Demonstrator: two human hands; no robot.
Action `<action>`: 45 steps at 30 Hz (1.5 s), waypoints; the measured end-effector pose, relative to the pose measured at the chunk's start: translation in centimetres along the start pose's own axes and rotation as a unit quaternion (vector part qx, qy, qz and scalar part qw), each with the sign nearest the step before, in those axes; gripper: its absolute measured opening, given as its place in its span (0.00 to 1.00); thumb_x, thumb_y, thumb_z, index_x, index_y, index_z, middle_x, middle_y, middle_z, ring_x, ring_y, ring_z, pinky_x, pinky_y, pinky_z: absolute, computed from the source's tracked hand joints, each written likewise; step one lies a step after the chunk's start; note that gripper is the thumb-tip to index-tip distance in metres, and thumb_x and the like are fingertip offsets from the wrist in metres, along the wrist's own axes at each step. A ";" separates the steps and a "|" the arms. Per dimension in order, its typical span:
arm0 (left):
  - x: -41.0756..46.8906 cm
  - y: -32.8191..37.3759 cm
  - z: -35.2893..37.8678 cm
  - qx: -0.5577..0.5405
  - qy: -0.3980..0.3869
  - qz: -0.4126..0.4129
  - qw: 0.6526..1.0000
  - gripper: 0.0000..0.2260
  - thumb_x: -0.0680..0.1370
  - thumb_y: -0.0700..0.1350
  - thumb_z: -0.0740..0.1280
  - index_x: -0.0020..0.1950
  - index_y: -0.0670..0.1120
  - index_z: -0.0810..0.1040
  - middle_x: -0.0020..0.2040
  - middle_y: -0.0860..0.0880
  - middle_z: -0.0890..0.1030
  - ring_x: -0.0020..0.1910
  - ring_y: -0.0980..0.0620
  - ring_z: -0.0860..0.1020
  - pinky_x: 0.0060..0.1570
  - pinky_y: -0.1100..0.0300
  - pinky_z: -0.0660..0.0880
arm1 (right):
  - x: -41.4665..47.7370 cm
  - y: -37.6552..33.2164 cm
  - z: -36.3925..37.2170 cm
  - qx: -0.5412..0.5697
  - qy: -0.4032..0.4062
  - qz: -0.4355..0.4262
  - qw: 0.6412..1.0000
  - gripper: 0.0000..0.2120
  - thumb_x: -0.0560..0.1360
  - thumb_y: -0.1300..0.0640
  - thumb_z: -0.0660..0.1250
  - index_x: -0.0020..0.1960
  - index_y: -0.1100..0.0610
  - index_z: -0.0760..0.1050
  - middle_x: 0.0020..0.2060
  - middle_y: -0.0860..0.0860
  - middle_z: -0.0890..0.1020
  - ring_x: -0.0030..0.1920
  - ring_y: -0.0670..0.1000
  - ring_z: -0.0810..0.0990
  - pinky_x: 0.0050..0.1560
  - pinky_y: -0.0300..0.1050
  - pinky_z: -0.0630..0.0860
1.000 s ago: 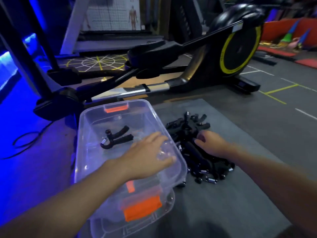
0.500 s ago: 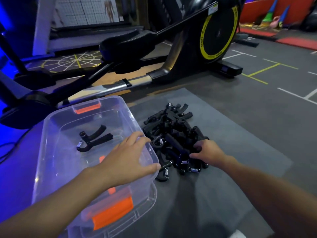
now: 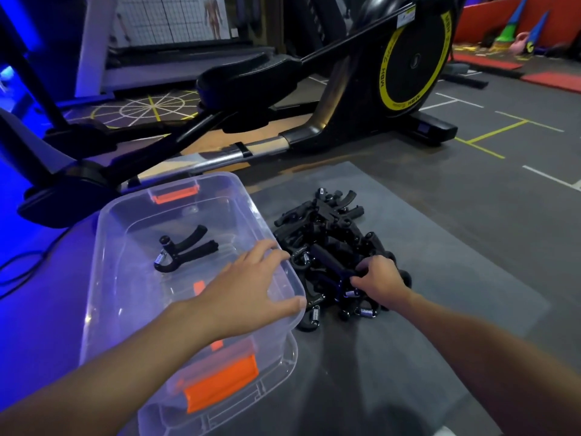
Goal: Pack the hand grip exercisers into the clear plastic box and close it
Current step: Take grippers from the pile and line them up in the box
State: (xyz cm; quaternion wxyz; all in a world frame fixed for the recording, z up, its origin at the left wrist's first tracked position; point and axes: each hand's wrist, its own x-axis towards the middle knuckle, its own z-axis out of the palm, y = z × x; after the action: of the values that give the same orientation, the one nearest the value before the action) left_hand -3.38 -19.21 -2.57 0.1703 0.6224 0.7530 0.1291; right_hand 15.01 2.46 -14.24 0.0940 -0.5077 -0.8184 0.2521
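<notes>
Centrally, a clear plastic box point(image 3: 107, 278) is seen at the lower left of the frame, its top open and an orange latch point(image 3: 220, 383) at its near end. A second orange latch point(image 3: 176, 195) is fitted at the far end. One single exerciser point(image 3: 182, 251), black with a steel spring, is laid on the box floor towards the far left corner. What may be the lid point(image 3: 283, 366) is glimpsed beneath the box, though the clear plastic makes this hard to confirm.

The left hand point(image 3: 248, 287) is laid flat on the right-hand rim of the box, its fingers spread and straight, with nothing grasped.

Just right of the box, at mid-frame, a pile of hand grip exercisers point(image 3: 330, 228) is heaped on a grey mat point(image 3: 440, 247). The right hand point(image 3: 379, 280) is placed on the near side of the pile, its fingers curled round the handle of the topmost exerciser point(image 3: 330, 261), which is in contact with the others.

Across the upper part of the frame a black elliptical trainer point(image 3: 408, 58) with a yellow-ringed wheel is seen, well apart from the pile.
</notes>
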 end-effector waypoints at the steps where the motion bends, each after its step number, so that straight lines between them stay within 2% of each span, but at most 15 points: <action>1: -0.1 -0.1 0.0 0.001 -0.001 0.001 1.000 0.37 0.72 0.70 0.63 0.76 0.56 0.59 0.77 0.58 0.53 0.74 0.53 0.61 0.70 0.49 0.65 | 0.0 -0.4 -0.1 0.001 0.009 -0.003 1.000 0.08 0.68 0.56 0.72 0.45 0.58 0.84 0.32 0.50 0.82 0.35 0.49 0.80 0.35 0.42 0.75; 3: -0.2 -0.4 -0.2 0.003 0.002 0.006 1.000 0.37 0.71 0.71 0.61 0.76 0.56 0.60 0.77 0.58 0.54 0.75 0.53 0.60 0.71 0.48 0.64 | 0.1 -1.4 -0.6 -0.003 0.024 -0.003 1.000 0.08 0.68 0.55 0.72 0.45 0.57 0.83 0.29 0.47 0.79 0.32 0.46 0.77 0.31 0.38 0.68; 5: -0.4 -0.7 -0.5 0.009 0.013 0.007 1.000 0.33 0.73 0.67 0.62 0.75 0.56 0.62 0.76 0.58 0.57 0.74 0.54 0.61 0.71 0.49 0.64 | 0.3 -2.5 -1.6 -0.005 0.040 0.001 0.999 0.08 0.68 0.54 0.72 0.45 0.55 0.83 0.30 0.47 0.80 0.33 0.47 0.77 0.32 0.38 0.67; 9: -0.8 -1.2 -1.6 0.016 0.064 0.003 0.998 0.24 0.79 0.59 0.61 0.73 0.53 0.66 0.71 0.55 0.67 0.71 0.53 0.65 0.69 0.52 0.65 | 0.3 -5.4 -4.8 0.019 0.087 -0.025 0.996 0.06 0.68 0.56 0.71 0.42 0.57 0.83 0.31 0.51 0.82 0.35 0.52 0.80 0.34 0.43 0.74; 14: -1.6 -2.2 -4.2 0.015 0.149 -0.001 0.989 0.19 0.79 0.53 0.61 0.70 0.52 0.68 0.68 0.54 0.71 0.66 0.51 0.71 0.63 0.50 0.70 | -1.3 -10.9 -9.7 0.136 0.148 -0.084 0.976 0.05 0.69 0.56 0.74 0.41 0.57 0.83 0.33 0.55 0.84 0.35 0.55 0.81 0.39 0.49 0.77; 17: -2.4 -2.6 -6.4 0.011 0.194 0.013 0.981 0.20 0.79 0.51 0.63 0.71 0.52 0.67 0.68 0.54 0.71 0.64 0.51 0.71 0.62 0.51 0.70 | -3.3 -14.8 -11.7 0.207 0.148 -0.141 0.957 0.02 0.70 0.58 0.74 0.40 0.53 0.81 0.31 0.49 0.83 0.31 0.46 0.78 0.37 0.44 0.78; 21: -3.8 -4.1 -9.4 0.027 0.258 0.047 0.965 0.24 0.77 0.49 0.67 0.71 0.54 0.65 0.68 0.56 0.70 0.64 0.52 0.72 0.60 0.54 0.71 | -5.3 -19.0 -11.5 0.282 0.110 -0.184 0.935 0.03 0.72 0.60 0.72 0.40 0.54 0.82 0.29 0.47 0.81 0.28 0.42 0.74 0.32 0.40 0.73; 24: -5.2 -5.9 -10.9 0.036 0.272 0.062 0.960 0.26 0.74 0.49 0.70 0.69 0.59 0.65 0.66 0.59 0.70 0.63 0.56 0.72 0.58 0.52 0.74 | -6.2 -21.1 -10.4 0.323 0.056 -0.184 0.927 0.04 0.73 0.61 0.72 0.40 0.55 0.82 0.26 0.45 0.79 0.25 0.41 0.72 0.28 0.35 0.69; 26: -5.9 -7.1 -11.2 0.048 0.275 0.046 0.959 0.25 0.74 0.49 0.71 0.69 0.56 0.68 0.65 0.59 0.71 0.62 0.56 0.72 0.57 0.51 0.75 | -6.4 -22.3 -9.5 0.363 0.015 -0.175 0.915 0.04 0.74 0.63 0.70 0.41 0.58 0.83 0.26 0.47 0.80 0.25 0.43 0.71 0.28 0.36 0.68; 30: -7.2 -9.4 -11.4 -0.006 0.289 0.028 0.957 0.23 0.73 0.50 0.70 0.68 0.55 0.70 0.64 0.59 0.69 0.62 0.54 0.73 0.59 0.50 0.74 | -6.2 -24.2 -7.5 0.433 -0.064 -0.152 0.886 0.05 0.76 0.64 0.68 0.45 0.65 0.82 0.29 0.50 0.81 0.27 0.48 0.70 0.28 0.37 0.69; 34: -8.1 -11.8 -12.0 -0.014 0.316 0.026 0.948 0.23 0.72 0.38 0.72 0.65 0.51 0.75 0.62 0.57 0.73 0.60 0.58 0.74 0.61 0.60 0.71 | -6.0 -25.7 -5.1 0.479 -0.127 -0.120 0.860 0.09 0.77 0.63 0.67 0.48 0.71 0.80 0.35 0.56 0.82 0.27 0.47 0.69 0.30 0.36 0.71; 36: -8.6 -12.7 -12.2 -0.006 0.321 0.023 0.947 0.23 0.71 0.35 0.73 0.64 0.49 0.76 0.58 0.55 0.76 0.56 0.60 0.74 0.58 0.67 0.69 | -5.9 -26.3 -4.1 0.492 -0.156 -0.107 0.850 0.09 0.77 0.63 0.67 0.46 0.70 0.80 0.38 0.59 0.81 0.27 0.46 0.69 0.29 0.35 0.71; 39: -9.1 -13.5 -12.4 -0.005 0.334 0.016 0.943 0.16 0.73 0.36 0.73 0.59 0.47 0.79 0.52 0.54 0.77 0.49 0.58 0.75 0.51 0.62 0.72 | -5.9 -27.0 -3.1 0.490 -0.182 -0.108 0.846 0.08 0.77 0.62 0.67 0.44 0.66 0.81 0.39 0.60 0.82 0.28 0.47 0.69 0.29 0.36 0.72; 42: -9.3 -14.2 -12.5 0.005 0.328 0.023 0.944 0.11 0.75 0.38 0.72 0.56 0.46 0.80 0.50 0.53 0.77 0.47 0.56 0.75 0.50 0.60 0.72 | -6.1 -27.3 -2.5 0.468 -0.179 -0.129 0.856 0.07 0.77 0.65 0.67 0.44 0.65 0.82 0.37 0.58 0.83 0.27 0.47 0.70 0.29 0.37 0.72; 45: -9.4 -14.6 -12.5 0.005 0.319 0.025 0.947 0.11 0.76 0.38 0.71 0.57 0.45 0.80 0.51 0.53 0.77 0.48 0.58 0.74 0.52 0.66 0.70 | -6.5 -27.4 -2.0 0.421 -0.163 -0.172 0.875 0.06 0.77 0.67 0.66 0.48 0.64 0.82 0.37 0.57 0.83 0.28 0.47 0.71 0.31 0.39 0.72</action>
State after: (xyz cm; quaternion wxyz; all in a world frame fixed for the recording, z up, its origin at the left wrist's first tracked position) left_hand -20.06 -30.98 3.76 -0.0855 0.5682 0.7525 0.3218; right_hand -2.63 -12.39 2.05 0.2061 -0.2229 -0.7130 0.6320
